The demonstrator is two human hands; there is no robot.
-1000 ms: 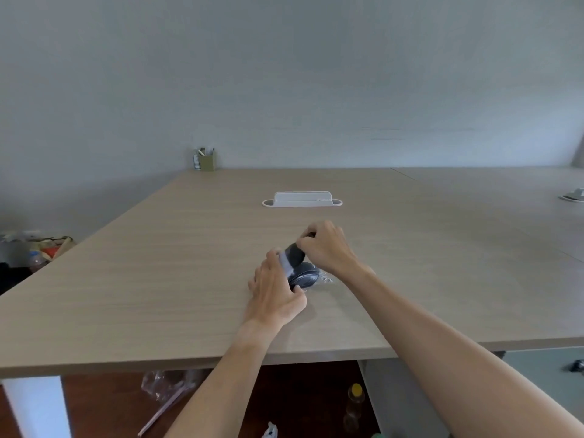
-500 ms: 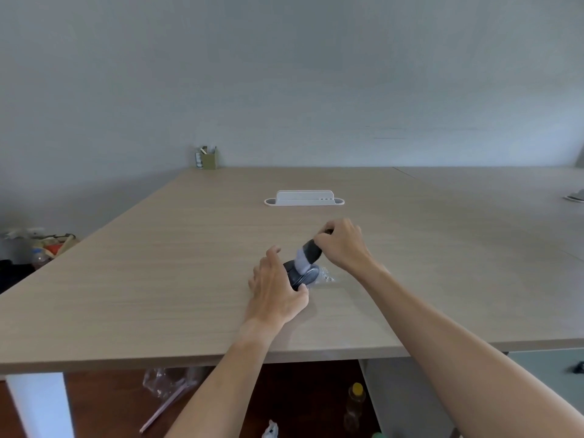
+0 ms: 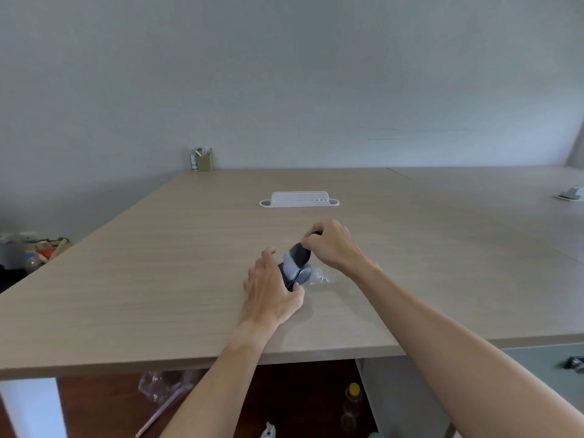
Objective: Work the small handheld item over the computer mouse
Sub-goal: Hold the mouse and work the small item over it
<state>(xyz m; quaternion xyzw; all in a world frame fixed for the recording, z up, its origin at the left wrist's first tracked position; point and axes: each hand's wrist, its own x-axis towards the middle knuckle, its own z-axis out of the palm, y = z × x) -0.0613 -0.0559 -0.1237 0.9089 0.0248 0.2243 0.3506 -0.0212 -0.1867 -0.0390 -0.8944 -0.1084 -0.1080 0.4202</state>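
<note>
A dark computer mouse [image 3: 301, 275] lies on the wooden table [image 3: 158, 263], near the front middle. My left hand [image 3: 270, 290] grips it from the left side, thumb at its near edge. My right hand [image 3: 331, 243] holds a small grey and white handheld brush [image 3: 295, 259], tilted down to the left. Its pale tip rests on top of the mouse. A bit of crumpled clear plastic [image 3: 320, 277] lies just right of the mouse.
A white cable tray [image 3: 298, 199] sits further back on the table. A pen holder [image 3: 202, 159] stands at the far left corner by the wall. Another white item [image 3: 570, 194] is at the far right. Bottles and plastic lie on the floor under the table.
My right hand has pulled the brush from over the mouse's left side toward the right and back, then down onto it again. My left hand stays on the mouse.
</note>
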